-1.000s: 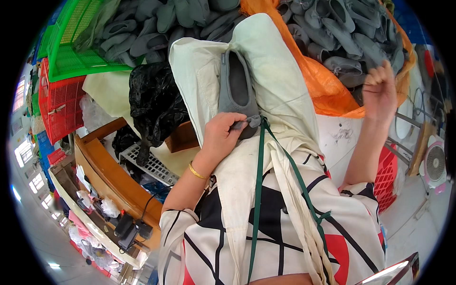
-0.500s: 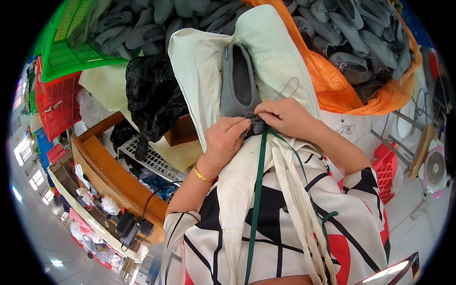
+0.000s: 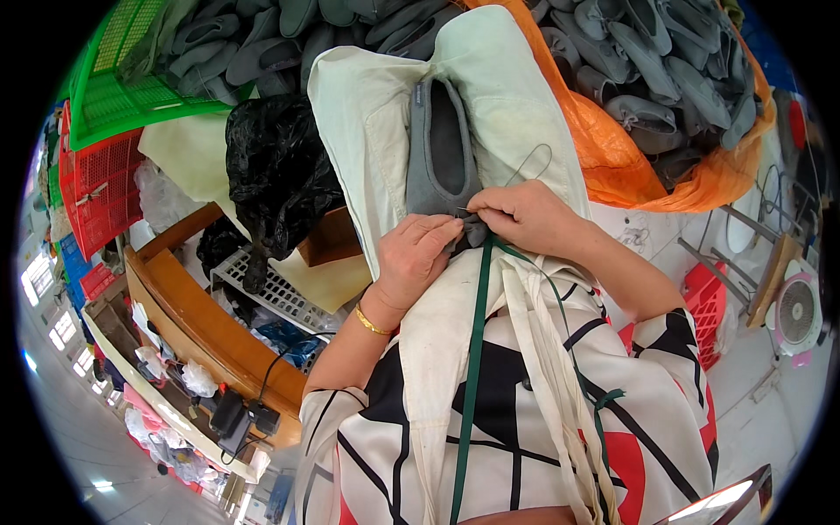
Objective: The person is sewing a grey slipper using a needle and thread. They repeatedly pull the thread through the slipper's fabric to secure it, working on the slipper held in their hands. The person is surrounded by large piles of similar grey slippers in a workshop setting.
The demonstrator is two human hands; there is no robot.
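A grey felt slipper (image 3: 440,150) lies on the pale cloth (image 3: 367,131) over my lap, toe pointing away. My left hand (image 3: 418,260) pinches the slipper's heel from the left. My right hand (image 3: 523,216) meets it at the heel, fingers closed on a thin needle with a dark thread looping up over the cloth. The heel itself is partly hidden between my fingers. A gold bracelet (image 3: 372,322) circles my left wrist.
A heap of grey slippers fills an orange sack (image 3: 612,149) at the right and a green crate (image 3: 131,96) at the upper left. A black plastic bag (image 3: 276,175), red crates (image 3: 96,188), a wooden bench (image 3: 206,332) and a small fan (image 3: 796,315) stand around.
My right hand came down from the upper right, where it was raised, to the slipper's heel beside my left hand. The left hand stayed on the heel.
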